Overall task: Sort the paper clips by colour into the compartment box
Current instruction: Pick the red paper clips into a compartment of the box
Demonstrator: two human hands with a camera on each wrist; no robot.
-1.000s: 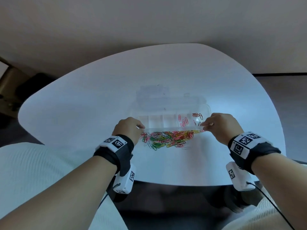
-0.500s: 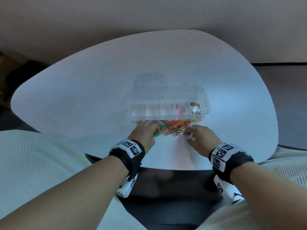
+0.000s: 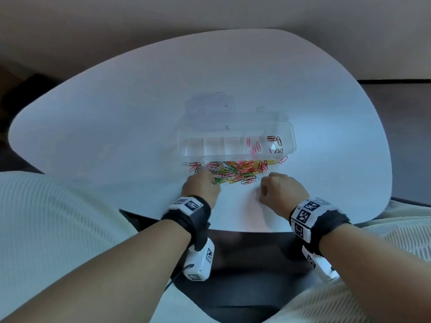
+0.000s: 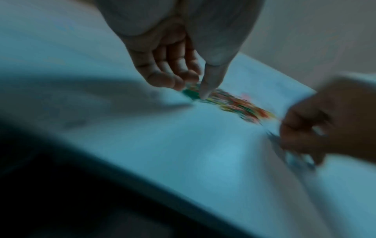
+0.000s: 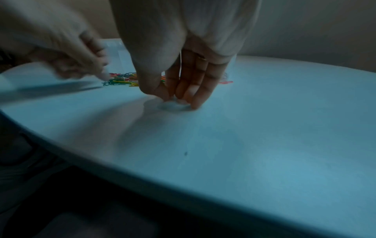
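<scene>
A clear compartment box (image 3: pixel 289 136) lies open on the white table (image 3: pixel 116 136). One right-hand compartment holds pink clips (image 3: pixel 253 145), and the end one holds dark clips (image 3: pixel 275 143). A pile of mixed paper clips (image 3: pixel 238 171) lies along the box's near wall. My left hand (image 3: pixel 205 180) reaches into the pile's left end. Its thumb tip (image 4: pixel 204 93) touches green clips there, and blur hides any grip. My right hand (image 3: pixel 268 187) is just short of the pile's right end. Its bunched thumb and fingers (image 5: pixel 175 98) pinch a pale clip (image 5: pixel 173 105) against the table.
The box's clear lid (image 3: pixel 210 106) lies flat behind it. A single pink clip (image 3: pixel 283 159) lies apart by the box's right corner. The table's near edge (image 3: pixel 233 229) runs just behind my wrists, with my lap below it.
Both hands have let go of the box's front corners and dropped to the near side of the pile. Over the last half second they have hardly moved.
</scene>
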